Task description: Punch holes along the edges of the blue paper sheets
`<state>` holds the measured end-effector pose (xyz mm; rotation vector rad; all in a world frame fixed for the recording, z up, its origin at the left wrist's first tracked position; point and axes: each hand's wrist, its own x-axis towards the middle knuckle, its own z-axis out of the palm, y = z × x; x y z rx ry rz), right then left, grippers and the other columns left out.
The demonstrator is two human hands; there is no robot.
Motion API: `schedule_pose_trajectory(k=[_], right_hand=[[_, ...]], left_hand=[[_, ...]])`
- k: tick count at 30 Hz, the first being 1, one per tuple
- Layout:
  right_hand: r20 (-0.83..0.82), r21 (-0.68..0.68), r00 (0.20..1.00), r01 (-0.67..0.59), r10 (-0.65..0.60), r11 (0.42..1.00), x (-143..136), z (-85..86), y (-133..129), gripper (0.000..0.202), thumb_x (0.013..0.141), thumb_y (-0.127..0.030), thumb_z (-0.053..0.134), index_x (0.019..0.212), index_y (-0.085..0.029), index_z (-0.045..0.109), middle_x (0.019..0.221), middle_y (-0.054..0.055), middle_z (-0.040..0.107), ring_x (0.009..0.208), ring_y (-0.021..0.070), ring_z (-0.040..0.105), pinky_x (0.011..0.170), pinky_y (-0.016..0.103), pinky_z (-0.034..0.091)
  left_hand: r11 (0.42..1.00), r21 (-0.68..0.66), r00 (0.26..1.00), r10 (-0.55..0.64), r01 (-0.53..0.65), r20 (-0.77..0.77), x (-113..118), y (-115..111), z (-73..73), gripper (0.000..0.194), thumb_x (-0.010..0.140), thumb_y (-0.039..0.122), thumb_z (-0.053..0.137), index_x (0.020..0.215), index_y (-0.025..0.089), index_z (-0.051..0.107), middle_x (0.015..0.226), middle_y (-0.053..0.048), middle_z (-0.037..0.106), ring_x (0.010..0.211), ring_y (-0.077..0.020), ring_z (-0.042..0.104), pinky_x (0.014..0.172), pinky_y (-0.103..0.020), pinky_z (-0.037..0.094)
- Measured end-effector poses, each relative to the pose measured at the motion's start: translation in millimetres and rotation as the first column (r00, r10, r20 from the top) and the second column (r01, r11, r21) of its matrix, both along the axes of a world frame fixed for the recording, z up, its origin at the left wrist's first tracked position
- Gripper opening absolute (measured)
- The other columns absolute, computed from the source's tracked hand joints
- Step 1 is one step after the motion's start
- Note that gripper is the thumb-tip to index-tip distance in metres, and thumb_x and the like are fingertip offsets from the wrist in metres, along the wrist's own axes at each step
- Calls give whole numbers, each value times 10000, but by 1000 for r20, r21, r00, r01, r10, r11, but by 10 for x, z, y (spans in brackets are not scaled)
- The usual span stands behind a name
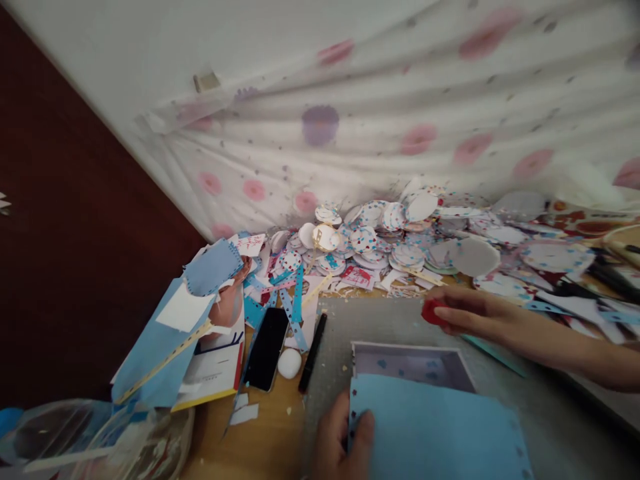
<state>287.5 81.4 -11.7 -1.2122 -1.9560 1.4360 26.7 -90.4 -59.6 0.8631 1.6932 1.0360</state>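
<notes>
My left hand [350,437] is closed on the left edge of a light blue paper sheet [440,427], thumb on top. Small dark notches or holes run along the sheet's side edges. Partly under the sheet is a shallow white-edged box [465,370], with small blue shapes visible inside. To the upper right, above the cutting mat, my right hand [470,313] pinches a small red object [433,312]; its exact kind is unclear. This hand is apart from the sheet.
The grey cutting mat [370,320] lies beneath the box. Left of it are a black pen [313,353], a phone [267,348] and a white round object [289,363]. Heaped paper discs [365,240] line the curtain. A clear plastic tub [170,427] stands lower left.
</notes>
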Motion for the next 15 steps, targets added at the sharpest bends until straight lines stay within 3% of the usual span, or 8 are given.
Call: schedule_pose_trajectory(k=[2,5,10,15], right_hand=[[-67,-118,997,35,-43,992,110,31,-146,427,861,-675,596,988,-277,682,1016,63,697,947,267,659,819,395,572],[-119,-188,993,-35,12,982,145,26,-298,395,850,-640,634,1007,-278,660,934,53,673,867,242,642,783,375,546],[-110,-207,988,-133,112,969,-48,-14,-446,406,694,-561,809,889,-266,609,762,-41,515,676,149,490,585,266,426],[-56,-286,980,-201,193,937,-266,29,-468,386,685,-404,813,995,-246,645,760,-51,550,657,123,480,552,233,381]], left_hand=[[1000,-24,998,9,-11,-70,19,35,-7,567,780,619,728,1122,171,781,1007,-89,773,992,-273,688,902,-289,533],[999,-10,979,-46,45,-201,55,49,-31,614,826,686,641,1103,159,789,988,-92,767,953,-265,681,894,-310,529],[984,23,909,-157,179,-385,150,37,-90,576,904,665,543,1132,190,776,997,-103,771,927,-266,687,873,-325,539],[958,-19,851,-264,287,-455,213,84,-102,522,976,591,452,1183,218,751,937,-103,768,858,-255,701,782,-308,539]])
